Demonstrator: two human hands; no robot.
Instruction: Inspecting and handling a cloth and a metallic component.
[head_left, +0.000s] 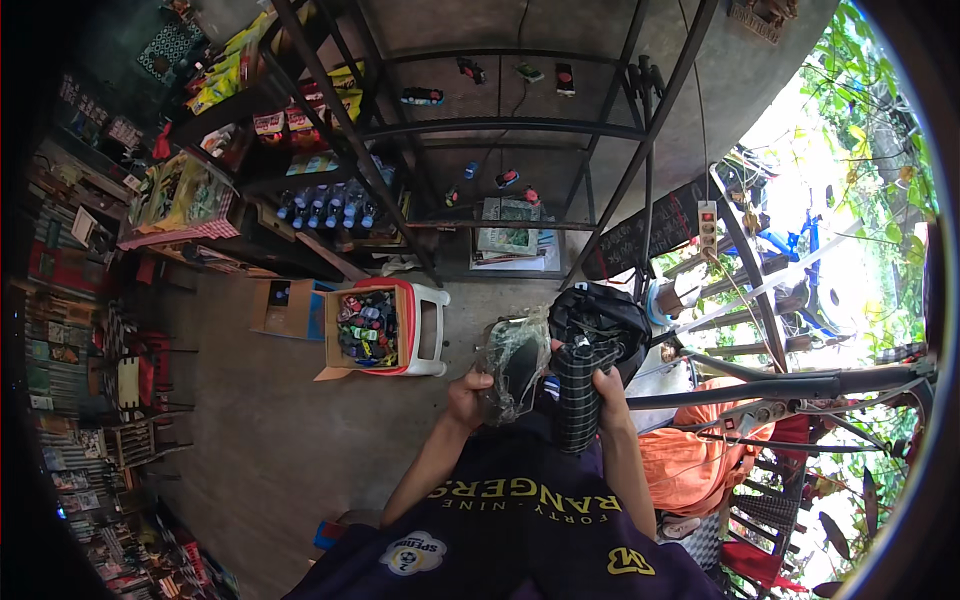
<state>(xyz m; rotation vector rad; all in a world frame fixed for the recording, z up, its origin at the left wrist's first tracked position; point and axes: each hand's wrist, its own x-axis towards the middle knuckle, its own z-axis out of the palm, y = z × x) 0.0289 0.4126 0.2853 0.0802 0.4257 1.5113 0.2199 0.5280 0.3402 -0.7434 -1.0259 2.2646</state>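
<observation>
My left hand (471, 394), at the lower middle, grips the edge of a dark item in crinkled clear plastic (517, 360); what lies inside the wrapping cannot be told. Right beside it, my right hand (609, 382) holds a rolled or folded black cloth item with a white grid pattern (577, 405). Just beyond both hands sits a black bag (607, 311), its upper side crumpled. To the left, a cardboard box (403, 330) full of small toy cars (367, 330) rests on a red and white plastic stool (431, 334).
A black metal shelf rack (510, 129) with a few toy cars and stacked books (510, 232) stands ahead. Water bottles (330, 206) and snack packets (300, 124) fill shelves at upper left. Another cardboard box (300, 311) lies on the floor. Orange cloth (690, 465) and metal tubes (780, 386) are at right.
</observation>
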